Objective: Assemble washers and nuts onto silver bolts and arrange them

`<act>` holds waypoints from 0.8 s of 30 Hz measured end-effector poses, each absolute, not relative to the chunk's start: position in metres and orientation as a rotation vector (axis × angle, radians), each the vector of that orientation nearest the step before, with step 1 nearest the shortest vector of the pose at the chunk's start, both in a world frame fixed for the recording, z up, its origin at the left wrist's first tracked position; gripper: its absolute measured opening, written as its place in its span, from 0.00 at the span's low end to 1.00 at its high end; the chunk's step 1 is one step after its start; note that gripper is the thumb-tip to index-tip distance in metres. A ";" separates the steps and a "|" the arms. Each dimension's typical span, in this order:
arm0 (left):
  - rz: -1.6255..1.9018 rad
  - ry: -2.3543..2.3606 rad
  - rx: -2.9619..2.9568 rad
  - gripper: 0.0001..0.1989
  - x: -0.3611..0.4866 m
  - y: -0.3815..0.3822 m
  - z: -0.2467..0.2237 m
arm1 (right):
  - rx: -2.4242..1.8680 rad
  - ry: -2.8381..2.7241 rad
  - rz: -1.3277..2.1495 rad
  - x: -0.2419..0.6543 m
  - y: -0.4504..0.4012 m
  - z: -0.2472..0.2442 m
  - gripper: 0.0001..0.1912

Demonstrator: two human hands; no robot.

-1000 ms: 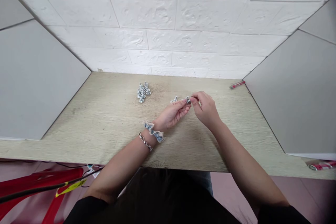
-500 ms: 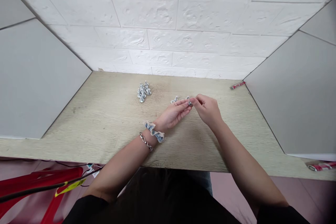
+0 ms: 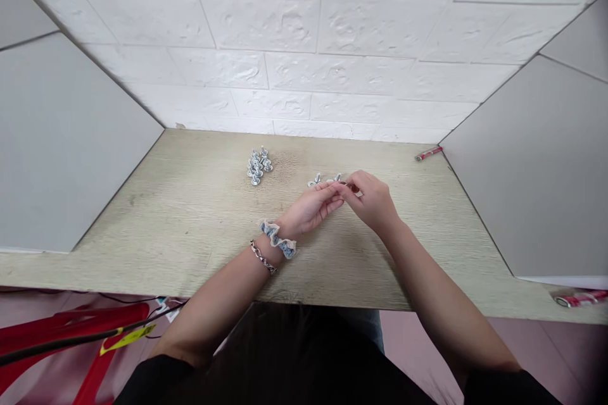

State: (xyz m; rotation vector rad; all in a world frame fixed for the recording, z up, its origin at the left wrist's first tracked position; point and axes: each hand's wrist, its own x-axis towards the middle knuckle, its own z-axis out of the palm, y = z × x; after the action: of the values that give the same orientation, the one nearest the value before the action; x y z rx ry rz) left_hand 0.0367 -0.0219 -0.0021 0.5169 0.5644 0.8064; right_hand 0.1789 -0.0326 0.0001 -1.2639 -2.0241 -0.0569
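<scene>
metal barely shows now: the right hand's (image 3: 373,202) fingertips have rolled over the small bolt (image 3: 348,186), whose round end was plainer half a second ago, so the handling looks unfinished. the left hand (image 3: 311,209) pinches it too, to the right of the bolt pile (image 3: 256,168). the held bolt is a dark sliver, mostly hidden; the pile is silvery, wide-flanged, shanks mostly up.

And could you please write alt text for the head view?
The left hand and right hand meet at a small, mostly hidden part above a table. Screws cluster to the left, a few more screws just behind the hands, a white wall beyond.
</scene>
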 end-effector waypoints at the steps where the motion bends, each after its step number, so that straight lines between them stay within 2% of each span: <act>1: 0.809 0.571 0.513 0.08 0.036 -0.022 -0.002 | -1.241 -2.028 -0.071 0.179 -0.032 -0.001 0.16; 5: 0.821 0.600 0.502 0.07 0.035 -0.021 -0.002 | -1.192 -2.050 -0.029 0.181 -0.031 -0.002 0.13; 14: 0.759 0.638 0.467 0.11 0.036 -0.018 -0.002 | -1.144 -2.071 0.057 0.179 -0.032 -0.001 0.05; 24: 0.773 0.631 0.410 0.08 0.038 -0.021 -0.005 | -0.975 -2.010 0.144 0.176 -0.036 0.006 0.15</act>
State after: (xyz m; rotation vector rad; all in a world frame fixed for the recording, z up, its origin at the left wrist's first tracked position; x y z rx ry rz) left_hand 0.0377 -0.0207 -0.0054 0.4105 0.6314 0.7727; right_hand 0.1756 -0.0357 0.0056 -0.9751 -2.0097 0.1440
